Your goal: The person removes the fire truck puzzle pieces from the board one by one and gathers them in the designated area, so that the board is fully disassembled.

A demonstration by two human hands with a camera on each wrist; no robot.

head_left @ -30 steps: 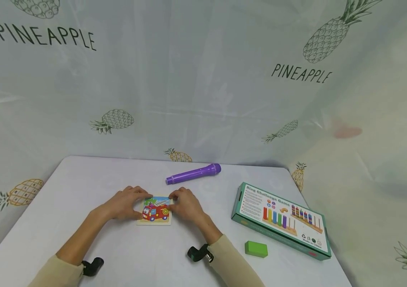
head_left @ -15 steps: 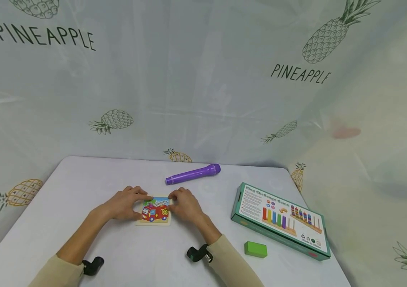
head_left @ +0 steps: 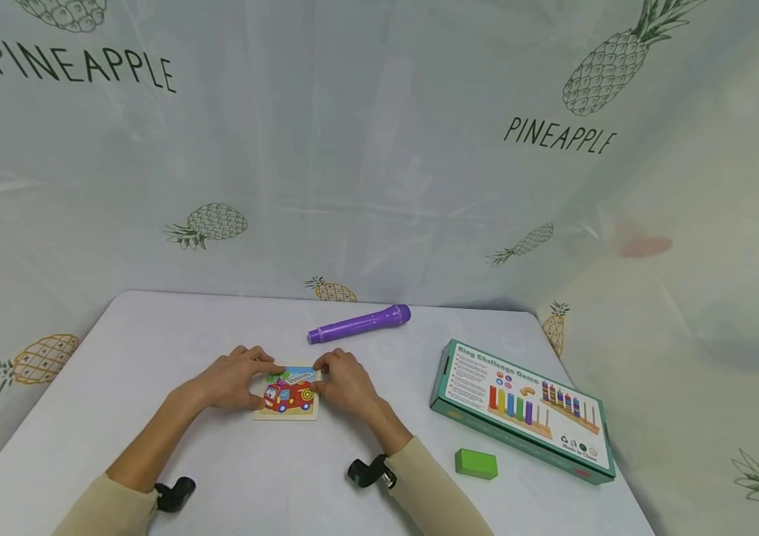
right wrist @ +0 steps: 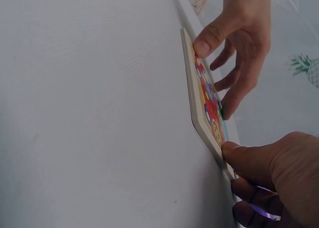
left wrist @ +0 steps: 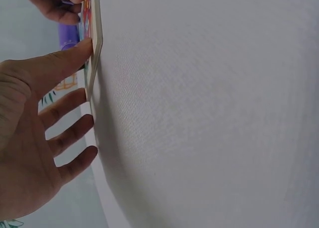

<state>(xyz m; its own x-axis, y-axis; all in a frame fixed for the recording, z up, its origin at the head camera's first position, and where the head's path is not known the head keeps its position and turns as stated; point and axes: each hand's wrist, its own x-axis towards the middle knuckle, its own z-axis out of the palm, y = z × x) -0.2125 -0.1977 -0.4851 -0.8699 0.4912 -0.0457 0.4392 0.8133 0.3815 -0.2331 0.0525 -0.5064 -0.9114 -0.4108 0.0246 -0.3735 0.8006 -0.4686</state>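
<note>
Unmoved, pale-edged board (head_left: 289, 402) with red fire engine (head_left: 294, 393), pinched by spread left hand (head_left: 234, 380) and curled right hand (head_left: 346, 381).

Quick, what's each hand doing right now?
Left hand: open, thumb and index finger touching the fire-truck board.
Right hand: closed, pinching the board at its right side.

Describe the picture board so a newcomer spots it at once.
On the white table, nearer than the purple microphone, look between the left hand and right hand. The picture board is a small square with a pale border. Its red fire truck sets it apart from the plain green block and larger game box to its right.
</note>
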